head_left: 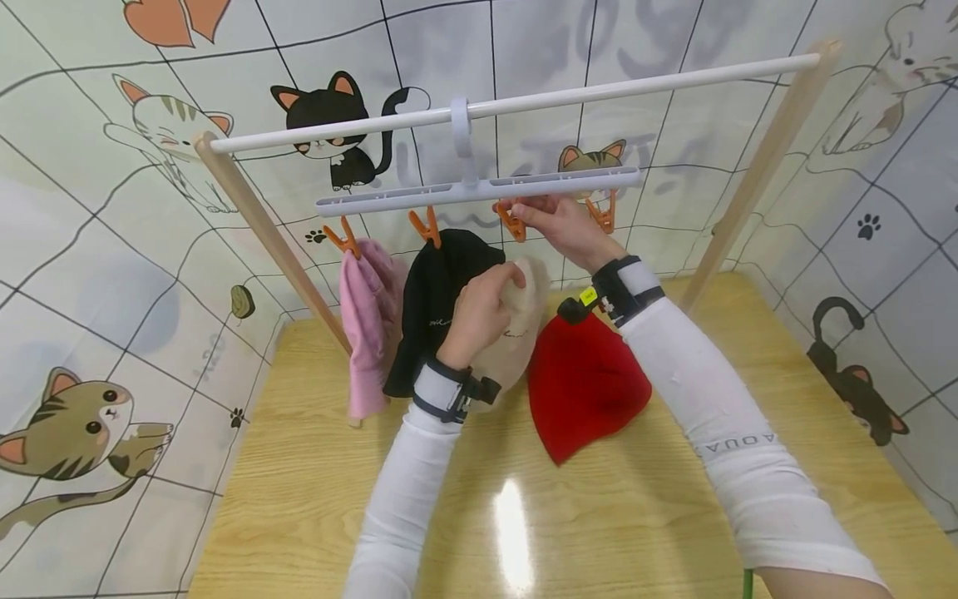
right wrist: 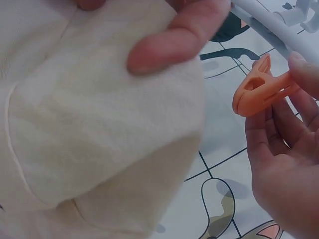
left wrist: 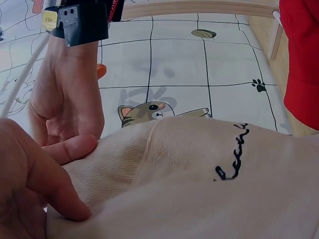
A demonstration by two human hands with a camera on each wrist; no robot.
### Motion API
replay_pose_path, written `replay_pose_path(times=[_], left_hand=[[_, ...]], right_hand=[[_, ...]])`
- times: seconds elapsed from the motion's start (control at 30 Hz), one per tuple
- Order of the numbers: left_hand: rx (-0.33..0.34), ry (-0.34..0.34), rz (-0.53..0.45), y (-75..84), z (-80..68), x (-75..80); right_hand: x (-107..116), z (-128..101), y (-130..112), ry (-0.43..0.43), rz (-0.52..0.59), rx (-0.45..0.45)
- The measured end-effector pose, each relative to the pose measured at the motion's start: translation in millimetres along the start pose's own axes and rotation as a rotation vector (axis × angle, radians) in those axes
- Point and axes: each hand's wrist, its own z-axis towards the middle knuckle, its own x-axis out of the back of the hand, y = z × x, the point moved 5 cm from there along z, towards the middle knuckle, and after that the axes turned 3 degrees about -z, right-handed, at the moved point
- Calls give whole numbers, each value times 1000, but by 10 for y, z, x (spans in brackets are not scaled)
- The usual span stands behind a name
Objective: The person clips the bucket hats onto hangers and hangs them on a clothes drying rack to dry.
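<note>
The left hand is gripping the cream hat, lifting its edge. The right hand is pinching the orange clip just right of the black hat.

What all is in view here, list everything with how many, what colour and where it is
cream hat: 1, cream with black script, held up under the clip hanger
orange clips: 4, orange, hanging in a row from the clip hanger
clip hanger: 1, white, hooked on the rail
rail: 1, white, across two wooden posts
pink hat: 1, pink, hanging from the leftmost clip
black hat: 1, black, hanging from the second clip
red hat: 1, red, lying on the table
table: 1, light wood, below the rack
cat-print backdrop: 1, pale with cartoon cats, behind and at the sides
left hand: 1, grips the cream hat
right hand: 1, pinches the third clip
</note>
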Motion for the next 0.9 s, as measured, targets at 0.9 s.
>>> replay_pose_path(times=[0.9], left_hand=[[-103, 291, -5, 23, 105, 43]], right_hand=[[-92, -7, 6, 11, 234, 15]])
